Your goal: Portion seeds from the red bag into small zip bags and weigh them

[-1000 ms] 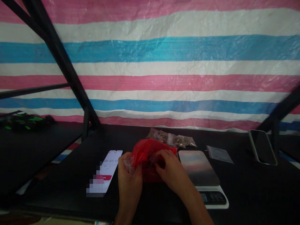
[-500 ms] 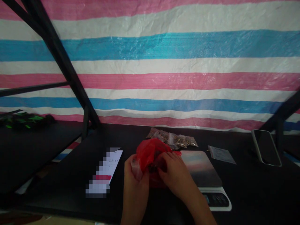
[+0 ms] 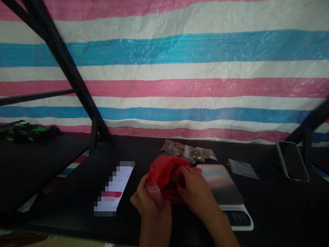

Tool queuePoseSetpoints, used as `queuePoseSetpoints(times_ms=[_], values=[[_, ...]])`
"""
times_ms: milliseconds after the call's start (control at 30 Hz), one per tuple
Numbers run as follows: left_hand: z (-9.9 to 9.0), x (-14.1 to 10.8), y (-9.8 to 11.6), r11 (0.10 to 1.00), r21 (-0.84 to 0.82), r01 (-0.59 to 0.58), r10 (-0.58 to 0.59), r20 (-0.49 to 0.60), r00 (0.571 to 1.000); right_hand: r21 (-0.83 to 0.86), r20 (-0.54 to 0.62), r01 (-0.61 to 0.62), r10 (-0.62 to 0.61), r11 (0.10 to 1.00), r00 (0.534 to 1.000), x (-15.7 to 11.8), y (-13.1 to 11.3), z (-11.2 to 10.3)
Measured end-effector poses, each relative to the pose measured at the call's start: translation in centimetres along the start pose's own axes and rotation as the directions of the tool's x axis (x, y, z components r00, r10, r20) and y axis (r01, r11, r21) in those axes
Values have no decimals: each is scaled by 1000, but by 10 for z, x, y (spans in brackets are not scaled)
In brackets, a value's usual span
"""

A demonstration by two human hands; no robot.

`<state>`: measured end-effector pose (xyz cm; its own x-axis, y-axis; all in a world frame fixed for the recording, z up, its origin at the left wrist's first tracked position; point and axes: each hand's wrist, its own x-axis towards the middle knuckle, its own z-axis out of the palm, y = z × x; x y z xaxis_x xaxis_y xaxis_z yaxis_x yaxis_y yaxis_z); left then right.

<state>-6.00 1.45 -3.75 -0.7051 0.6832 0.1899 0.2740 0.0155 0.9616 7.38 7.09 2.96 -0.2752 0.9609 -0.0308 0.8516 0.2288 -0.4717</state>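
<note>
A red plastic bag (image 3: 160, 167) stands on the black table with its mouth toward me, and small dark bits show inside. My left hand (image 3: 153, 206) is closed around a small clear zip bag (image 3: 155, 195) and lies against the left side of the red bag's mouth. My right hand (image 3: 191, 185) has its curled fingers in the opening, close to the dark bits; its fingertips are hidden, so what they grip is unclear. Just right of that hand sits a kitchen scale (image 3: 222, 183) with a metal plate, partly covered by my forearm.
Behind the red bag lie several clear packets (image 3: 199, 153) of brownish dried bits. A flat clear zip bag (image 3: 243, 168) lies right of the scale. A phone (image 3: 293, 161) leans at the far right; a lit, pixelated screen (image 3: 115, 188) lies left. Black frame bars (image 3: 69, 72) slant upward.
The red bag's mouth has opened wider and its top has sunk slightly. My left hand has turned and dropped a little, with the zip bag lower. My right hand has shifted slightly right.
</note>
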Motion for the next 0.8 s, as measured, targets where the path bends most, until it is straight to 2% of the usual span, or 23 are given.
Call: queuePoseSetpoints(times_ms=[133,300,433,567,700,800], values=[[10,-20,-11,1000,15,26,-25,-26,999,22,17,6,-7,1000,1000,-2,1,-2],[9,-23,-14,998,19,64,-64,-14,998,85,3,69,-70,994,998,-6,5,-1],[5,-18,-8,997,26,70,-70,-1,998,103,13,94,-96,990,995,-8,5,0],[4,-13,3,999,-6,43,-43,-8,999,198,25,96,-103,975,994,-11,2,-1],[2,-10,15,995,-104,3,-6,-29,1000,285,48,51,-68,957,997,-12,0,-1],[-1,-6,18,988,-154,17,-23,-38,999,385,56,4,-28,923,998,-10,3,1]])
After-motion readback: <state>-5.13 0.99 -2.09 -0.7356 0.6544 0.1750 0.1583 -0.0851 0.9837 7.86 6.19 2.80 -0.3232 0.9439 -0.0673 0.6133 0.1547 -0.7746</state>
